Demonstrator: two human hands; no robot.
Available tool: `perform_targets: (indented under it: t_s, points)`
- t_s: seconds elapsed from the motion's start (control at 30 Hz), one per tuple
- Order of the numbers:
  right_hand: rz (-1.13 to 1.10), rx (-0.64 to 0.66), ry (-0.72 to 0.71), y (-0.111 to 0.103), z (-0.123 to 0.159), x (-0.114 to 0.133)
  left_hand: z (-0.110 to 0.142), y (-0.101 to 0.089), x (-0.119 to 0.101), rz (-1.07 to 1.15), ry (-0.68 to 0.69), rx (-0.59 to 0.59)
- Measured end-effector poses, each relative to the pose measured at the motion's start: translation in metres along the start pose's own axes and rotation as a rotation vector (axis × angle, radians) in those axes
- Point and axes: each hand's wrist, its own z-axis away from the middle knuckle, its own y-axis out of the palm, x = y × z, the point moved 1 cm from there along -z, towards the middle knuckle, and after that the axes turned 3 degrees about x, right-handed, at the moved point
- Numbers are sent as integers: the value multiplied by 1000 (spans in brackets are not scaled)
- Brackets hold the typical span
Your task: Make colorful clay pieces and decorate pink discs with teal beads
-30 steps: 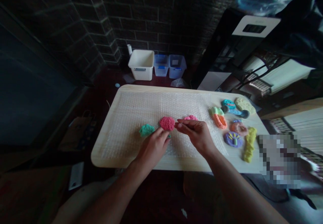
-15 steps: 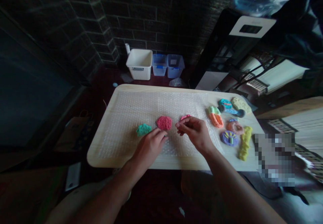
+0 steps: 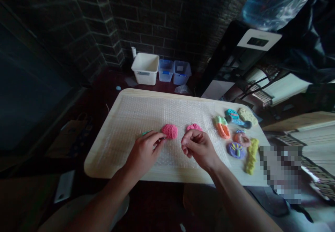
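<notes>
A bumpy pink lump of modelling clay (image 3: pixel 169 131) lies on bubble wrap (image 3: pixel 141 108) in the middle of the table. At its left edge is my left hand (image 3: pixel 145 150), thumb and fingertips drawn together; what they pinch, if anything, is too small to make out. Behind that hand a green clay lump (image 3: pixel 146 133) is mostly hidden. My right hand (image 3: pixel 198 147) is held in a pinch to the right of the middle lump, its contents hidden. Just beyond its knuckles sits a second pink clay piece (image 3: pixel 194 126), partly covered.
Shaped clay pieces stand along the table's right side: an orange and green one (image 3: pixel 222 129), a purple disc (image 3: pixel 236 150), a yellow strip (image 3: pixel 252 156) and a blue bone-like piece (image 3: pixel 239 122). Beyond the table are a white bin (image 3: pixel 145 75) and two clear boxes (image 3: pixel 165 72).
My left hand has shifted left, off the front of the middle pink lump and over the green one. My right hand has dropped slightly, showing more of the second pink piece. The view has tilted.
</notes>
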Motion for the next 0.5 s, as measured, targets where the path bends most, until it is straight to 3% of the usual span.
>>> perform_targets:
  t_s: [0.1,0.33,0.5]
  points:
    - [-60,17,-8,2,1,1,-2,1,1,25,-3,-4]
    - [-147,189,22,7,8,-1,0,5,4,22,38,-32]
    - [-183,196,-39,2,8,-6,0,7,7,34,45,-62]
